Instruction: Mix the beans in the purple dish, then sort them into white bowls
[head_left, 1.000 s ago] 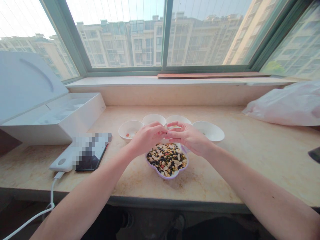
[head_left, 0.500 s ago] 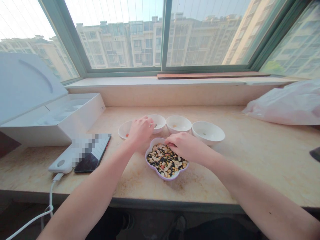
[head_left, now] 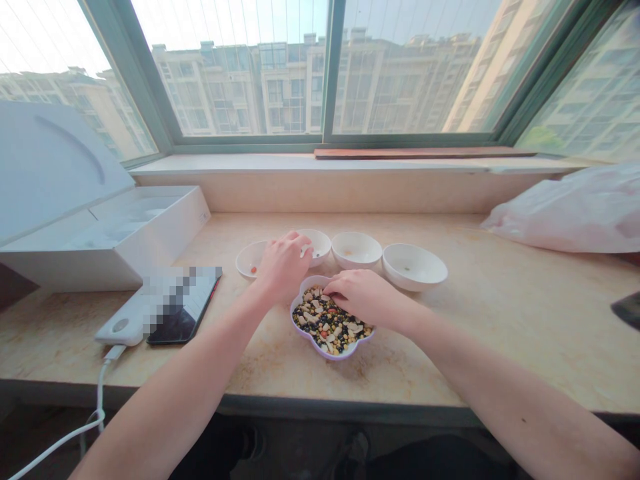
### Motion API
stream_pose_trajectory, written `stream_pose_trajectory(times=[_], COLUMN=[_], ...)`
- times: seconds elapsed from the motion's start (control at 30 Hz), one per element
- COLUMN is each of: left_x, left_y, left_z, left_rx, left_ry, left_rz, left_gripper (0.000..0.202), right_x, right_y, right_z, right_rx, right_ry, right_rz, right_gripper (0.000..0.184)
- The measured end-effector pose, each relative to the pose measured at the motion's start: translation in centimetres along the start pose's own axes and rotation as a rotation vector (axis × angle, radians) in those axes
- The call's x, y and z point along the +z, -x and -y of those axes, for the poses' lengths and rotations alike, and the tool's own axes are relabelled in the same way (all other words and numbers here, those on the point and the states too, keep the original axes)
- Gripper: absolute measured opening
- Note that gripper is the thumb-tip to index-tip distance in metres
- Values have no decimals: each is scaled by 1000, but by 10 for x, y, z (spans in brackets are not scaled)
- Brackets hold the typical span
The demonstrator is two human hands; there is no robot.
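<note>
A purple flower-shaped dish (head_left: 327,352) of mixed beans and nuts sits near the counter's front edge. Behind it stand several small white bowls in a row (head_left: 414,265). My left hand (head_left: 283,265) hovers over the second bowl from the left (head_left: 320,241), fingers curled and pinched; what they hold is too small to see. My right hand (head_left: 361,295) rests on the far side of the mixed beans, fingertips bent down and pinching among them.
An open white box (head_left: 125,233) stands at the left. A phone (head_left: 184,313) and a white power bank (head_left: 125,325) with a cable lie in front of it. A white plastic bag (head_left: 575,210) lies at the right. A window sill runs behind.
My hands met above the dish a second ago. They parted: the left went to the second white bowl, the right dropped into the beans and has since shifted slightly left.
</note>
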State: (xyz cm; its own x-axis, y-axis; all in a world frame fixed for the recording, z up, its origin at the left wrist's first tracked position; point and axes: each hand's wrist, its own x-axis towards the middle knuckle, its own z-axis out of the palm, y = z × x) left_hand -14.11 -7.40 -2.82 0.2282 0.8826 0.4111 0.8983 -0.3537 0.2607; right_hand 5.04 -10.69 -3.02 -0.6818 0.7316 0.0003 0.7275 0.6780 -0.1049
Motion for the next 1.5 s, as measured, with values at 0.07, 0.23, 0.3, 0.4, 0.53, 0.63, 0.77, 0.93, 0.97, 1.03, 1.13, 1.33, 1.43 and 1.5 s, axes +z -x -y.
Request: stream_pose_trajectory(times=[0.07,0.23,0.3,0.4,0.53,0.63,0.77,0.93,0.97,1.03,1.13,1.33,1.43,1.5], left_x=[-1,-5,-7,-14,-23,-26,-24,-21,-21,-19,-16,-8,-9,-12], left_y=[1,3,6,13,22,26,27,26,26,26,26,23,23,22], left_z=[-1,-3,-4,-5,-5,-3,-1,-5,-6,-7,-7,-3,-3,-4], left_rx=[-4,6,23,51,61,80,86,63,48,21,-19,-41,-31,-23], left_ry=[9,25,41,53,-38,-95,-114,-94,-88,-83,-82,-102,-129,-138], left_rz=[-1,-6,-16,19,172,264,324,322,324,327,305,255,267,246], left_gripper=[28,28,28,25,36,46,46,38,37,35,33,33,34,35], right_x=[0,-1,-2,-4,-4,-2,-3,-13,-14,-15,-10,-6,-10,-13], right_y=[0,0,1,3,5,6,5,3,2,1,0,-1,1,3], right_z=[0,3,3,1,-5,-8,-13,-33,-39,-48,-58,-58,-49,-38], right_rx=[10,20,15,30,59,57,77,257,299,364,387,340,310,255], right_ry=[-8,-36,-75,-149,-308,-430,-515,-394,-349,-272,-195,-156,-182,-234], right_rz=[-2,-31,-86,-174,-236,-252,-328,-562,-593,-620,-586,-608,-636,-611], right_gripper=[26,25,26,23,13,12,10,13,14,16,23,29,25,22])
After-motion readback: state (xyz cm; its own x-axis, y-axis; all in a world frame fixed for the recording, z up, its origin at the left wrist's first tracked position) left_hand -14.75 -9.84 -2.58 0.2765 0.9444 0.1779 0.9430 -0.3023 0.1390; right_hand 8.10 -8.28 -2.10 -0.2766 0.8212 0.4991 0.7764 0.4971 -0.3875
